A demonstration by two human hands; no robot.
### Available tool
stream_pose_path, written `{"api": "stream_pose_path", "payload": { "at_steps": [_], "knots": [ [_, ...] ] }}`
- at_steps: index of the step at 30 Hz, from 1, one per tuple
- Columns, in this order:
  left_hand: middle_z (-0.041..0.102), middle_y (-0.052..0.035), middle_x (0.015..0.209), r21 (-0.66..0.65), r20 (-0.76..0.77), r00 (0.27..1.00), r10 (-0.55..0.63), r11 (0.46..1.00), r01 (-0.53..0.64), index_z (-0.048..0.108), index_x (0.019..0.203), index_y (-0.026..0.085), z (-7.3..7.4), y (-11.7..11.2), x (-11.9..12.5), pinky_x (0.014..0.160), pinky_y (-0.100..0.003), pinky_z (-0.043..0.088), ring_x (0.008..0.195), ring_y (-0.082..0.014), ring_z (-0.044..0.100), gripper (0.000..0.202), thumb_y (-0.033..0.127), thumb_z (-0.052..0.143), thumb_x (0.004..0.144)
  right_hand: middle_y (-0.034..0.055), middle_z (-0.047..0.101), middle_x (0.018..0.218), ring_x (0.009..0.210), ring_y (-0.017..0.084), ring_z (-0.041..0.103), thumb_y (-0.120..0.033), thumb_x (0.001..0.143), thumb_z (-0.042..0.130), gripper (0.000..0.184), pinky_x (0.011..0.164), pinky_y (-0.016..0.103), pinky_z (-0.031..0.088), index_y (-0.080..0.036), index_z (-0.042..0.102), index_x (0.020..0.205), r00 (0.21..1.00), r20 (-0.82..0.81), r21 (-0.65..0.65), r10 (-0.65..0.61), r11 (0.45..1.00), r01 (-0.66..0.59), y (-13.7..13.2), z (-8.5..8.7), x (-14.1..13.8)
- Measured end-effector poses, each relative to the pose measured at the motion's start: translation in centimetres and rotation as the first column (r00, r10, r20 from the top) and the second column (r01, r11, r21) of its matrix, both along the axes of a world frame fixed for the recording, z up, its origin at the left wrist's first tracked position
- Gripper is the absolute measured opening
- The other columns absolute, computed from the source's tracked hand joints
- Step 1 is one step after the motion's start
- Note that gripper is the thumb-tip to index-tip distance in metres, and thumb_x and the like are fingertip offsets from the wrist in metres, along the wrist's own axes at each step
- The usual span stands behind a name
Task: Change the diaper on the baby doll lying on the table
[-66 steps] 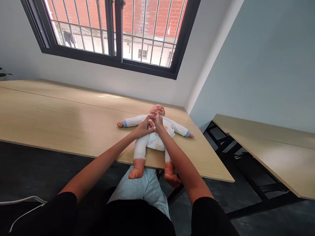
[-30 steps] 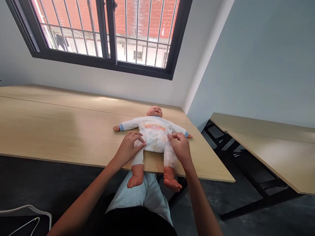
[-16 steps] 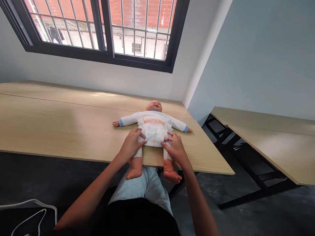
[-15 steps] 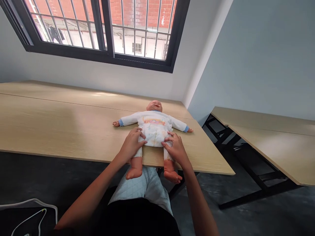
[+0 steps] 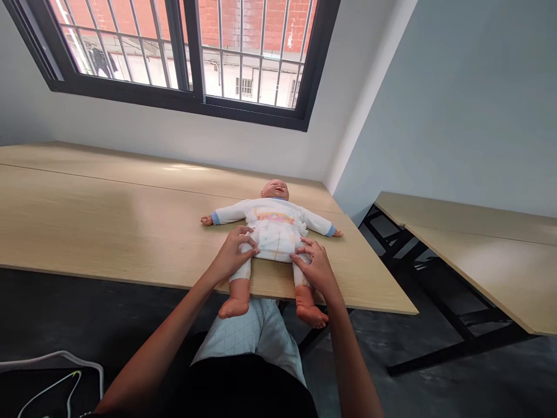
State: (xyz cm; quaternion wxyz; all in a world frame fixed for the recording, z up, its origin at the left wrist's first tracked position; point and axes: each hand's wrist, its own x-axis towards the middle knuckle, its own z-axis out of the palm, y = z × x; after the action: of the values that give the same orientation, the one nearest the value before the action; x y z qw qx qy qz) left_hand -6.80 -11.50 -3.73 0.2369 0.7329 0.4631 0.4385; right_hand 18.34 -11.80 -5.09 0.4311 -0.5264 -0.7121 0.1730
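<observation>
A baby doll (image 5: 274, 217) lies on its back on the wooden table (image 5: 143, 232), arms spread and bare feet past the front edge. It wears a white top with blue cuffs, white leggings, and over its hips what looks like a white diaper (image 5: 273, 241) with a thin yellowish line down the middle. My left hand (image 5: 237, 251) curls around the doll's thigh on the left, thumb at the diaper's edge. Around the other thigh, my right hand (image 5: 314, 262) is bent the same way, its fingertips by the diaper's side. Parts of both thighs are hidden under my hands.
A barred window (image 5: 191, 64) is set in the wall behind the table. Off to the right stands a second wooden table (image 5: 474, 255) on black legs, with a gap between. White tubing or cable (image 5: 61, 355) shows at the lower left.
The doll's legs are slightly farther apart, the feet having shifted outward, and my right hand has moved a little to the right with its leg. The view has shifted slightly.
</observation>
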Motion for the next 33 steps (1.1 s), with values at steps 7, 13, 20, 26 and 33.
{"api": "stream_pose_path", "payload": {
  "at_steps": [7,13,20,26,33],
  "knots": [
    [0.054,-0.0102,0.13,-0.022,-0.006,1.0,-0.022,1.0,0.022,0.07,0.077,0.019,-0.2,-0.6,-0.1,0.117,-0.049,0.036,0.132,-0.0281,0.048,0.009,0.025,0.067,0.083,0.0115,0.058,0.133,0.129,0.03,0.047,-0.026,0.079,0.072,0.008,0.113,0.049,0.033,-0.018,0.071,0.082,0.996,0.084,-0.006,-0.006,1.0,0.007,-0.8,0.6,-0.3],
    [0.056,-0.0095,0.127,-0.027,-0.006,0.998,-0.054,0.998,0.054,0.069,0.078,0.02,-0.2,-0.3,-0.5,0.115,-0.046,0.039,0.13,-0.0267,0.051,0.01,0.028,0.067,0.084,0.0114,0.058,0.13,0.126,0.028,0.051,-0.029,0.081,0.068,0.009,0.113,0.046,0.035,-0.019,0.07,0.083,0.999,-0.034,-0.035,0.024,0.999,-0.025,-0.8,0.5,0.2],
    [0.056,-0.0087,0.129,-0.044,0.092,0.994,0.052,0.998,-0.048,0.065,0.093,0.02,-0.2,-4.0,-0.5,0.109,-0.048,0.046,0.13,-0.0279,0.052,0.016,0.034,0.066,0.084,0.0089,0.063,0.122,0.12,0.03,0.053,-0.022,0.082,0.074,0.018,0.106,0.047,0.039,-0.021,0.068,0.1,0.994,0.108,0.083,-0.02,0.996,0.01,-5.5,2.0,-2.1],
    [0.053,-0.0117,0.132,-0.293,0.305,0.943,0.132,0.955,-0.039,0.048,0.123,0.023,-1.8,-9.0,-1.1,0.104,-0.045,0.052,0.125,-0.0275,0.058,0.061,0.042,0.078,0.074,0.0009,0.071,0.101,0.099,0.022,0.065,-0.019,0.09,0.068,0.009,0.085,0.036,0.049,-0.024,0.069,0.097,0.982,0.107,-0.057,0.157,0.987,-0.151,-9.1,1.6,-7.0],
    [0.063,-0.0148,0.125,-0.425,0.426,0.898,0.108,0.901,0.093,0.035,0.134,0.021,-2.2,-10.0,-1.1,0.112,-0.05,0.045,0.121,-0.0283,0.063,0.078,0.039,0.079,0.072,0.0031,0.072,0.102,0.096,0.021,0.067,-0.016,0.093,0.063,0.008,0.087,0.035,0.051,-0.02,0.07,0.093,0.97,0.109,-0.046,0.219,0.976,-0.215,-7.4,0.8,-8.7]
  ]
}}
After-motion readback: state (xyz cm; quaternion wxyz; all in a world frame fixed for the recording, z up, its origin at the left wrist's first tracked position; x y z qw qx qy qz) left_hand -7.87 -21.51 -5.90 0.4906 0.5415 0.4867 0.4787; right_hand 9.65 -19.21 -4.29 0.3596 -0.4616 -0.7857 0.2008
